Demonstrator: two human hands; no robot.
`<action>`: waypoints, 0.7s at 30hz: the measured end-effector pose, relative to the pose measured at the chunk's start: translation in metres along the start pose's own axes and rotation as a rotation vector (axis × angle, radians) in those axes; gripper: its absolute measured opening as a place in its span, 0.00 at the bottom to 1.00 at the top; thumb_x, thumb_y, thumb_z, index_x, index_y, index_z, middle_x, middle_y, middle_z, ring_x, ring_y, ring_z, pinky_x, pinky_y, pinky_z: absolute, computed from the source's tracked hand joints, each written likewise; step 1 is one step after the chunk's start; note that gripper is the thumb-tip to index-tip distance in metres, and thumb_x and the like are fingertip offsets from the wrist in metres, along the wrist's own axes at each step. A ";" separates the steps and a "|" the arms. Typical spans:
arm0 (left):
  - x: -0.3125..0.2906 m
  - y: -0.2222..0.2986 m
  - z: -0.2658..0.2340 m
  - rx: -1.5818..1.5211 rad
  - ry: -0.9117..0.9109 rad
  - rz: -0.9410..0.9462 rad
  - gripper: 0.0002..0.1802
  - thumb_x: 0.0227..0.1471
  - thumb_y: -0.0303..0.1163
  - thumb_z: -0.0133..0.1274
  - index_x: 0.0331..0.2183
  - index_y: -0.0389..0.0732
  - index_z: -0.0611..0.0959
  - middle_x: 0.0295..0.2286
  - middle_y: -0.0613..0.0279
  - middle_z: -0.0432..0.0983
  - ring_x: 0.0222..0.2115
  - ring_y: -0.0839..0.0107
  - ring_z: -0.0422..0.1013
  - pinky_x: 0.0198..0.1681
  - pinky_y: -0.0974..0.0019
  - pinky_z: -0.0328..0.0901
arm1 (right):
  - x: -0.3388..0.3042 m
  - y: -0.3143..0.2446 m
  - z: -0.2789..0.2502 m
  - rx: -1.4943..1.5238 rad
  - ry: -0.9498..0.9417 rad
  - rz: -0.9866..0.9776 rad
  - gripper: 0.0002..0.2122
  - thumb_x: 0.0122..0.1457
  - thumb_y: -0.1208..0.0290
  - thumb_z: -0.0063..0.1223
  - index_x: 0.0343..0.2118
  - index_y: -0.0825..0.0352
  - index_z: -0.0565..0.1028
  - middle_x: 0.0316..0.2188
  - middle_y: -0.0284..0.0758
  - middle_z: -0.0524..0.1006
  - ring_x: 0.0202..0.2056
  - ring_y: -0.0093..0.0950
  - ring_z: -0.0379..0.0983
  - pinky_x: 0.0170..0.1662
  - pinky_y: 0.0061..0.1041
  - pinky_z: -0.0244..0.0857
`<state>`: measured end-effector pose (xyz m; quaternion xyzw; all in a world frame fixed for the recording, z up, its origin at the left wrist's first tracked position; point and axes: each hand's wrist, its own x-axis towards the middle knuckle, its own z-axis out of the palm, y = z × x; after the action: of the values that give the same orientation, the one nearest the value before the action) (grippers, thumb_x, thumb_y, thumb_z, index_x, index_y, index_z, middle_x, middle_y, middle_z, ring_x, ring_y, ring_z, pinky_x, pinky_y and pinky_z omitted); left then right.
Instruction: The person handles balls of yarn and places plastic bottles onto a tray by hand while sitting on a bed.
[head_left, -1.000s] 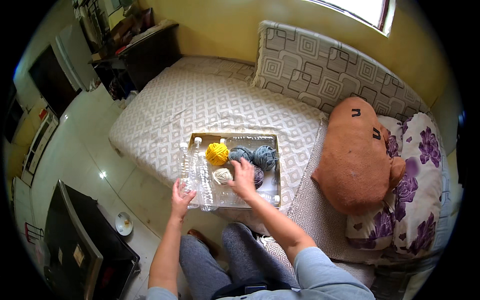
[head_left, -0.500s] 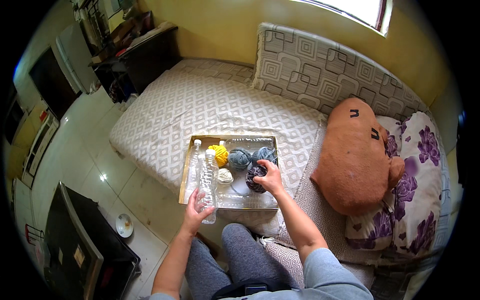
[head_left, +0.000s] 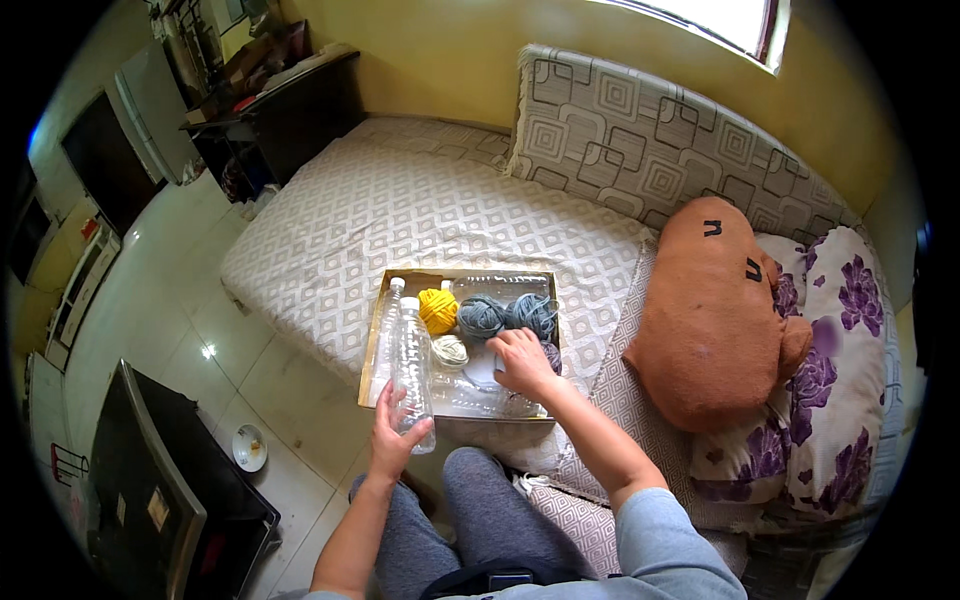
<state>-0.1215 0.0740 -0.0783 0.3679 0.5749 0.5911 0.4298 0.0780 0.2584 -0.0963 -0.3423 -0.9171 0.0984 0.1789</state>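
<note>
Fingers [head_left: 384,404] of the left hand [head_left: 390,440] grasp a clear bottle [head_left: 411,350] at the near left of a box [head_left: 374,365]; the right hand [head_left: 524,363] curls beside a purple ball [head_left: 552,354], its grip impossible to tell. Farther, 2 gray-blue balls [head_left: 481,315] adjoin a yellow ball [head_left: 438,312].

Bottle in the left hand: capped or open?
Capped: the clear bottle in the left hand has a white cap at its far end.
</note>
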 end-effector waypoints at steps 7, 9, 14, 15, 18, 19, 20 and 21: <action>-0.023 -0.009 0.012 0.131 -0.082 0.004 0.52 0.33 0.35 0.64 0.56 0.36 0.51 0.50 0.45 0.57 0.46 0.59 0.62 0.48 0.59 0.60 | 0.056 -0.026 0.080 0.119 -0.165 0.091 0.27 0.38 0.73 0.54 0.46 0.63 0.64 0.39 0.40 0.66 0.43 0.38 0.64 0.42 0.34 0.65; -0.016 -0.024 0.008 0.182 -0.062 0.005 0.52 0.33 0.35 0.64 0.55 0.36 0.51 0.50 0.45 0.57 0.46 0.60 0.62 0.48 0.60 0.60 | 0.056 -0.034 0.088 0.135 -0.280 0.189 0.26 0.38 0.71 0.56 0.45 0.63 0.64 0.38 0.41 0.66 0.44 0.38 0.64 0.41 0.35 0.65; 0.001 -0.032 -0.014 0.217 0.057 0.026 0.52 0.33 0.35 0.64 0.55 0.33 0.52 0.50 0.42 0.56 0.46 0.59 0.63 0.48 0.61 0.60 | 0.052 -0.036 0.057 0.054 -0.253 0.156 0.23 0.38 0.68 0.56 0.41 0.63 0.66 0.36 0.41 0.67 0.42 0.37 0.65 0.39 0.36 0.64; 0.006 -0.035 -0.019 0.211 0.045 0.010 0.52 0.33 0.35 0.64 0.55 0.33 0.52 0.50 0.42 0.56 0.47 0.59 0.62 0.49 0.61 0.60 | 0.049 -0.032 0.056 0.006 -0.243 0.142 0.22 0.38 0.68 0.56 0.40 0.63 0.66 0.36 0.40 0.67 0.42 0.37 0.65 0.39 0.36 0.64; 0.014 -0.033 -0.018 0.155 0.029 -0.016 0.51 0.33 0.35 0.64 0.55 0.33 0.52 0.51 0.43 0.55 0.49 0.60 0.59 0.50 0.61 0.58 | 0.050 -0.017 0.042 -0.159 -0.536 0.100 0.23 0.38 0.68 0.56 0.42 0.63 0.67 0.39 0.40 0.67 0.45 0.36 0.63 0.43 0.35 0.62; 0.016 -0.032 -0.018 0.164 0.028 -0.009 0.51 0.34 0.34 0.64 0.55 0.33 0.52 0.51 0.43 0.54 0.49 0.60 0.59 0.50 0.61 0.58 | 0.056 -0.020 0.031 -0.137 -0.615 0.117 0.25 0.37 0.69 0.57 0.43 0.63 0.66 0.40 0.40 0.67 0.46 0.36 0.63 0.45 0.36 0.61; 0.018 -0.031 -0.018 0.170 0.028 -0.002 0.51 0.34 0.34 0.64 0.55 0.33 0.52 0.51 0.44 0.54 0.50 0.60 0.58 0.51 0.61 0.57 | 0.065 -0.022 0.025 -0.034 -0.489 0.111 0.27 0.37 0.69 0.58 0.45 0.63 0.65 0.41 0.40 0.66 0.46 0.36 0.63 0.47 0.36 0.60; 0.021 -0.031 -0.018 0.177 0.028 0.005 0.51 0.34 0.34 0.64 0.55 0.33 0.52 0.52 0.44 0.53 0.50 0.60 0.58 0.51 0.61 0.57 | 0.074 -0.027 0.021 0.067 -0.362 0.104 0.29 0.37 0.69 0.59 0.46 0.63 0.64 0.42 0.40 0.66 0.46 0.36 0.62 0.48 0.36 0.59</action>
<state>-0.1429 0.0859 -0.1112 0.3975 0.6299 0.5442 0.3860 0.0015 0.2863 -0.0874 -0.3595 -0.9117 0.1982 0.0170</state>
